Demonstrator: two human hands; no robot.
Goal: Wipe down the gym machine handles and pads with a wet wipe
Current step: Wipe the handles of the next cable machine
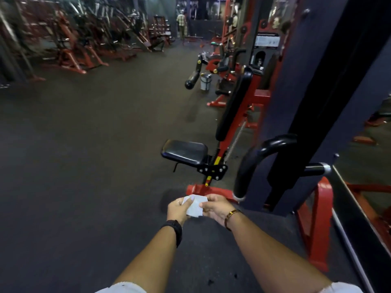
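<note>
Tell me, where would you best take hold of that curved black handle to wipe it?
Probably wrap the wipe around the long upright stretch of the handle, coming from the left, the open floor side; the dark post stands close behind its right.

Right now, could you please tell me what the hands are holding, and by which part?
Both hold a small white rectangular wet wipe: the left hand grips its left edge, the right hand pinches its right edge.
</note>
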